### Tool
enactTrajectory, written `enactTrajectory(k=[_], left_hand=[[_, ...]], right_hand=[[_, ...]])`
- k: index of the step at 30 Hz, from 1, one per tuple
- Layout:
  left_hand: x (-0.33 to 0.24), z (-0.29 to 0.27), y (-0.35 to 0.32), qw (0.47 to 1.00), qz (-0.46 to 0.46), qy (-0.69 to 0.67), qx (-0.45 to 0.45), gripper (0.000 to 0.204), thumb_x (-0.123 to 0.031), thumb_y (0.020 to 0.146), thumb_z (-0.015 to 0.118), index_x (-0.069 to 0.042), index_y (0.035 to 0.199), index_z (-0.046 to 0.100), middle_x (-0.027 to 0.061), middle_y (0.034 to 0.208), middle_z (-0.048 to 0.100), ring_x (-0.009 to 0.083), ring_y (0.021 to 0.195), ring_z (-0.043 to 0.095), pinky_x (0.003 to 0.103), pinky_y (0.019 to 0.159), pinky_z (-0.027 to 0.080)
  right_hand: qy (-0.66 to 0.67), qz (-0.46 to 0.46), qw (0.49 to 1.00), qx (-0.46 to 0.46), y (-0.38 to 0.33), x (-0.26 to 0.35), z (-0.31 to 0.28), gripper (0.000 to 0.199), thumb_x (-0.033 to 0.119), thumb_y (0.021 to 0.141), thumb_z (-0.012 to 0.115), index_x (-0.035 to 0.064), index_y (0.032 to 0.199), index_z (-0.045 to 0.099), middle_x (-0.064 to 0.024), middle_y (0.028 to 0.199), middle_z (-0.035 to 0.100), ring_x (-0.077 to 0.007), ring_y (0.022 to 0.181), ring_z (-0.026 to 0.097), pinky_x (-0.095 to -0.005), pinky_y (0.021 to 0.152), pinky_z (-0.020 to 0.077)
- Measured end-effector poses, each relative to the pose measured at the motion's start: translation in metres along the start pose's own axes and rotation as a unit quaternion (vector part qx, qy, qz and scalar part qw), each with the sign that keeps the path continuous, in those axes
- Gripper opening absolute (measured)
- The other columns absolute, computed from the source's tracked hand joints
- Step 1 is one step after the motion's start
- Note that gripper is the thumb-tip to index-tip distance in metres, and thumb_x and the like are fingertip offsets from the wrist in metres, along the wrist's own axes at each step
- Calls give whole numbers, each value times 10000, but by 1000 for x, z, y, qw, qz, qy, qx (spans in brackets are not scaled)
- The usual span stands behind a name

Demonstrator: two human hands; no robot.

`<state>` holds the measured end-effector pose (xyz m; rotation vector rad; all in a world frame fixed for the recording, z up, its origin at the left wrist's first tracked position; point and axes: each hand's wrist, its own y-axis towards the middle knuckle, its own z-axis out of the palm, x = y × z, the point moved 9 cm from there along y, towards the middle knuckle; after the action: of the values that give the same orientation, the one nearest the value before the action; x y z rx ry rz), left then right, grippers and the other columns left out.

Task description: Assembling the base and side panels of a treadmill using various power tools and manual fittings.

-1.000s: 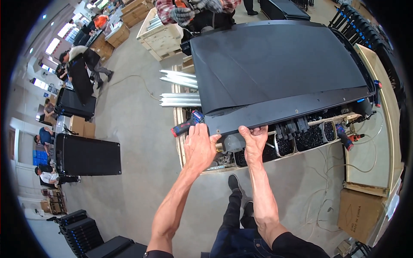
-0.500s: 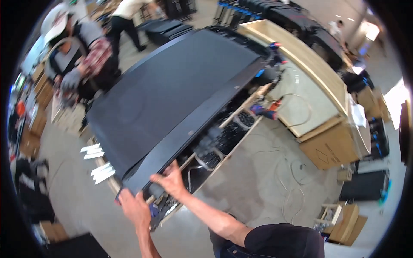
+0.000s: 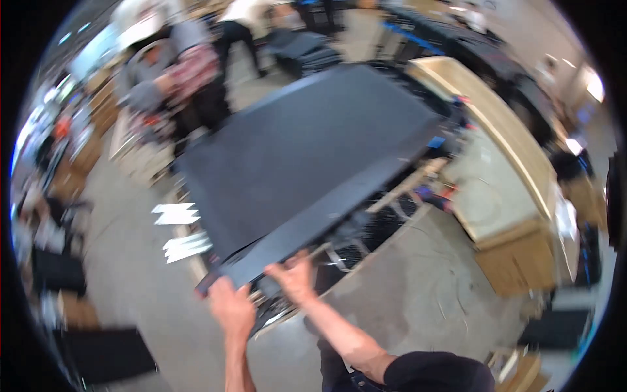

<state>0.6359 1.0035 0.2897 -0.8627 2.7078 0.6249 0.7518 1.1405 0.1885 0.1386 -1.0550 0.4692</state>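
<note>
A large black treadmill deck [image 3: 307,150] lies slantwise across a low wooden stand, with a long dark side rail [image 3: 297,234] along its near edge. My left hand [image 3: 232,306] is closed around the rail's near left end; a dark and red thing pokes out beside it, too blurred to name. A little to the right, my right hand [image 3: 294,281] grips the rail's outer edge, thumb on top and the other fingers partly hidden beneath. Below the rail, black parts and wires show in the open wooden frame [image 3: 346,268].
White strips [image 3: 186,247] stick out at the stand's left. Farther right, a power drill [image 3: 434,198] lies on the frame, near a pale wood-edged table [image 3: 503,176] and a cardboard box [image 3: 516,261]. A person [image 3: 176,78] works at the far left; another bends behind.
My view has swung, so the whole scene sits farther right and lower. Both hands keep their hold near the rail's left end, and the rail lies closer against the belt.
</note>
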Motion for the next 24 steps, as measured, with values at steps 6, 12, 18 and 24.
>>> enactTrajectory(k=[6, 12, 18, 24], left_hand=[[-17, 14, 3, 996, -43, -7, 76, 317, -235, 861, 693, 16, 977, 539, 170, 969, 538, 358, 952, 532, 476, 780, 439], [-3, 5, -4, 997, -37, -11, 60, 311, -273, 886, 645, -5, 967, 510, 161, 955, 527, 356, 941, 522, 476, 769, 431], [-6, 6, 0, 998, -33, -19, 43, 313, -266, 862, 679, -9, 946, 523, 152, 934, 541, 345, 924, 534, 467, 738, 425], [-4, 6, 0, 998, -34, -23, 44, 309, -259, 855, 685, -8, 941, 527, 148, 928, 540, 340, 912, 534, 464, 732, 421]], right_hand=[[72, -57, 996, -23, -2, 13, -26, 626, 34, 756, 847, 74, 1266, 487, -30, 1182, 578, -141, 1064, 575, -290, 909, 476], [38, -40, 998, 21, -6, 15, -7, 765, 136, 738, 906, 63, 1328, 425, -58, 1236, 551, -171, 1128, 552, -322, 980, 445], [50, -52, 997, 15, -5, 21, -8, 809, 129, 745, 899, 70, 1387, 410, -59, 1263, 548, -177, 1141, 549, -331, 999, 435], [34, -53, 998, 19, -3, 21, -5, 770, 197, 752, 898, 57, 1359, 446, -46, 1246, 555, -173, 1158, 531, -351, 1052, 391]])
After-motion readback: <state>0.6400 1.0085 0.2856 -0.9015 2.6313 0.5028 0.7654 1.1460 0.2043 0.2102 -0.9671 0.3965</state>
